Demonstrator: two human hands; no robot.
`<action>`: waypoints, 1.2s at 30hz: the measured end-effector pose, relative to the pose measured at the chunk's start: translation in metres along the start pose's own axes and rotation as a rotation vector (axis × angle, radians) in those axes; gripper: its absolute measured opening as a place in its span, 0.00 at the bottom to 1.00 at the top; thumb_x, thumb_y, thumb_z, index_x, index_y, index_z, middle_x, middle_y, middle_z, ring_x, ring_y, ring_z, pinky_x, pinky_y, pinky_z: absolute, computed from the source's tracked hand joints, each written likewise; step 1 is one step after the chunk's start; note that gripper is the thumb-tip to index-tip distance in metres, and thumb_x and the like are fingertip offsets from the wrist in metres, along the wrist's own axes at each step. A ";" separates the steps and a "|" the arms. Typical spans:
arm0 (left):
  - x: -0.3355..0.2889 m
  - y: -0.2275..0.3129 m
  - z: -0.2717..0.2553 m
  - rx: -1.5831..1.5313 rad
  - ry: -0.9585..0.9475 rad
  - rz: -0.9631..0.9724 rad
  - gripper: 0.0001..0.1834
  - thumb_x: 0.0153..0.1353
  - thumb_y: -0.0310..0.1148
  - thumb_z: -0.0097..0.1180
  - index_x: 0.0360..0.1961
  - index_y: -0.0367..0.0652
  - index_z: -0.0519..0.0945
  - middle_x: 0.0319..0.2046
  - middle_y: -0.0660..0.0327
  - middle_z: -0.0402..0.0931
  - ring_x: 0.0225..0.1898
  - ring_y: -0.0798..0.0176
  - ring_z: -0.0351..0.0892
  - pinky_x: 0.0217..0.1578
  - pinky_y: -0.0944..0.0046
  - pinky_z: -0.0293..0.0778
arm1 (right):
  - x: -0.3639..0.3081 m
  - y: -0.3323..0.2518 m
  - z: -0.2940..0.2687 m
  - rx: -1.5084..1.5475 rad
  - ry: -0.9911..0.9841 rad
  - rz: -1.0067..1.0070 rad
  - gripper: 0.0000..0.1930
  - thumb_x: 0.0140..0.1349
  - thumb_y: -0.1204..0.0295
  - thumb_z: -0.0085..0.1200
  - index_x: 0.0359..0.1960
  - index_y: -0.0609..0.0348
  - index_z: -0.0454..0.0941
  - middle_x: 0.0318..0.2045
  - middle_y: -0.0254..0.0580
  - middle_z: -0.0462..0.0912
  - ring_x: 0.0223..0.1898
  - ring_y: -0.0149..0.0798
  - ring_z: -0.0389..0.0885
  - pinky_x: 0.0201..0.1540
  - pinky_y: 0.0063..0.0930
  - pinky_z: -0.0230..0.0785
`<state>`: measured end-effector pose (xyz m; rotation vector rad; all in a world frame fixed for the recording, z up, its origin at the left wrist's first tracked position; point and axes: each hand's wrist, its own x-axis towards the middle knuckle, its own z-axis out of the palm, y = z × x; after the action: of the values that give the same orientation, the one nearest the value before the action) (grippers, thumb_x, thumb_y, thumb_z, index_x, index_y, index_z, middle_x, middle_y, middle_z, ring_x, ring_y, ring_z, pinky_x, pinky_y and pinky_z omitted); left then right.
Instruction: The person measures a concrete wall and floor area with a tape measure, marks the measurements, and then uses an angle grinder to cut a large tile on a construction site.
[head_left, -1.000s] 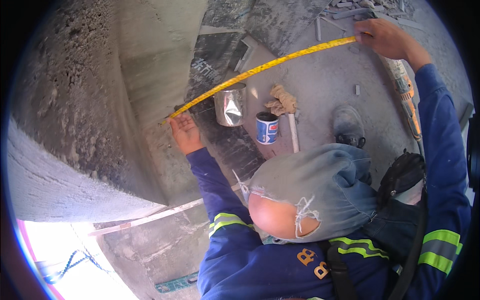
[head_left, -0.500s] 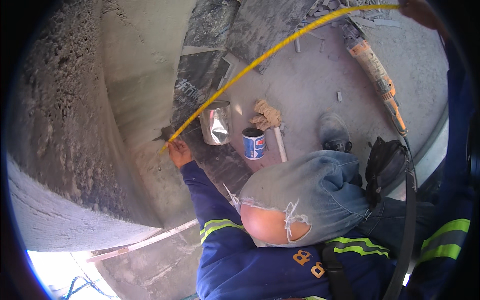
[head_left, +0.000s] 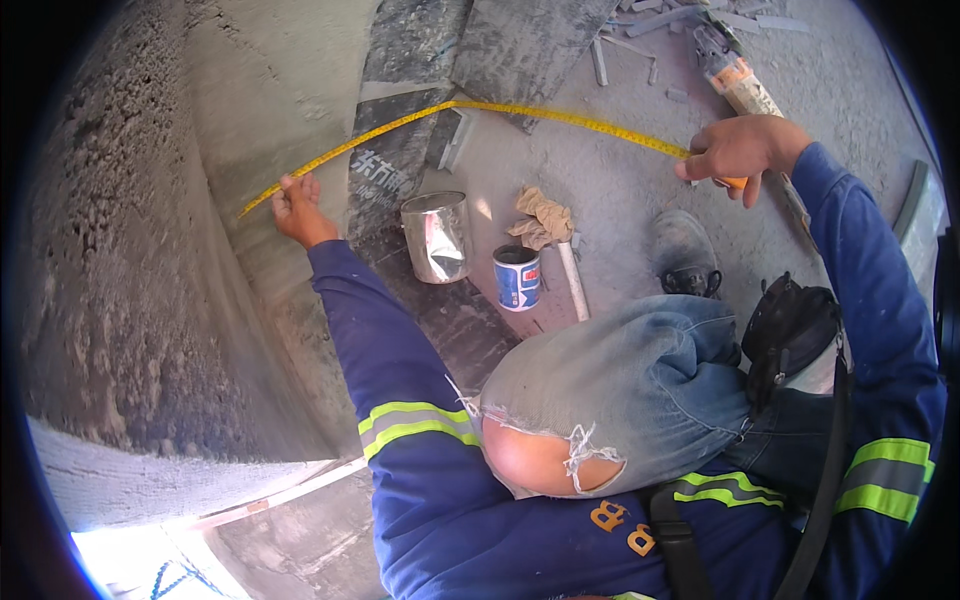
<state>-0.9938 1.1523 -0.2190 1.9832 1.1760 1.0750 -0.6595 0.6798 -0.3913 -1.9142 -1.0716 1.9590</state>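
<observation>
A yellow tape measure [head_left: 543, 115] stretches between my two hands, bowed upward with a bend near its middle. At the left, my left hand [head_left: 300, 210] pinches the blade close to its free end, beside the concrete wall. My right hand [head_left: 748, 152] is wrapped around the tape's case at the right, and only a bit of orange case shows under the fingers. Below the blade stand a shiny metal can [head_left: 436, 238] and a smaller blue and white can [head_left: 517, 279]. A crumpled tan glove [head_left: 543, 218] lies by a pale handle [head_left: 572, 283].
An orange angle grinder [head_left: 738, 85] lies on the floor beyond my right hand. Dark boards [head_left: 412, 60] lean along the wall [head_left: 110, 240]. Broken strips [head_left: 680, 17] litter the far floor. A black bag [head_left: 790, 330] hangs by my bent knee.
My right hand has come down and inward from the upper right with the tape case. My left hand has moved up and left along the wall. The blade, smoothly arched before, now bends.
</observation>
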 end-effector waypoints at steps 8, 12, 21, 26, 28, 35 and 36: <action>0.046 -0.003 -0.009 0.003 0.008 0.042 0.14 0.78 0.38 0.58 0.46 0.36 0.74 0.45 0.53 0.82 0.48 0.49 0.89 0.50 0.52 0.87 | 0.006 0.001 0.011 0.078 -0.067 -0.104 0.41 0.75 0.38 0.49 0.64 0.72 0.76 0.39 0.51 0.82 0.39 0.45 0.89 0.37 0.37 0.91; 0.058 -0.005 -0.013 0.064 0.041 0.009 0.14 0.77 0.38 0.59 0.48 0.35 0.75 0.45 0.52 0.83 0.51 0.48 0.89 0.51 0.52 0.86 | 0.014 -0.003 0.019 0.071 -0.083 -0.093 0.43 0.74 0.36 0.49 0.64 0.72 0.76 0.38 0.52 0.82 0.40 0.45 0.89 0.37 0.36 0.91; 0.063 0.005 -0.019 0.153 0.085 -0.024 0.16 0.75 0.42 0.62 0.48 0.38 0.79 0.44 0.57 0.84 0.51 0.54 0.86 0.55 0.49 0.78 | 0.042 -0.012 0.049 0.070 -0.083 -0.090 0.43 0.76 0.36 0.47 0.67 0.73 0.74 0.40 0.55 0.84 0.38 0.45 0.90 0.33 0.32 0.87; 0.064 0.005 -0.019 0.117 0.084 -0.044 0.17 0.75 0.43 0.61 0.49 0.38 0.79 0.45 0.56 0.84 0.53 0.53 0.85 0.56 0.47 0.77 | 0.055 -0.022 0.057 0.100 -0.101 -0.126 0.43 0.77 0.37 0.46 0.65 0.75 0.75 0.38 0.57 0.84 0.35 0.47 0.91 0.31 0.32 0.86; 0.065 0.005 -0.020 0.124 0.075 -0.039 0.16 0.76 0.42 0.61 0.49 0.38 0.79 0.45 0.55 0.84 0.53 0.52 0.85 0.56 0.48 0.77 | 0.060 -0.025 0.060 0.119 -0.130 -0.143 0.44 0.77 0.38 0.45 0.63 0.80 0.74 0.43 0.59 0.83 0.31 0.46 0.91 0.27 0.29 0.84; 0.067 0.002 -0.022 0.117 0.061 -0.047 0.16 0.77 0.42 0.58 0.51 0.38 0.77 0.47 0.54 0.83 0.53 0.51 0.85 0.55 0.48 0.79 | 0.068 -0.027 0.078 0.206 -0.192 -0.158 0.45 0.77 0.38 0.45 0.62 0.84 0.73 0.47 0.62 0.80 0.31 0.48 0.92 0.26 0.27 0.85; 0.067 0.001 -0.022 0.124 0.065 -0.044 0.16 0.78 0.42 0.58 0.52 0.38 0.77 0.47 0.53 0.83 0.53 0.51 0.85 0.55 0.48 0.79 | 0.067 -0.028 0.079 0.206 -0.193 -0.154 0.46 0.77 0.38 0.45 0.62 0.84 0.72 0.48 0.63 0.80 0.31 0.48 0.92 0.25 0.27 0.85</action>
<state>-0.9930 1.2133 -0.1842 2.0184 1.3441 1.0748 -0.7520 0.7123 -0.4354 -1.5175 -0.9864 2.1065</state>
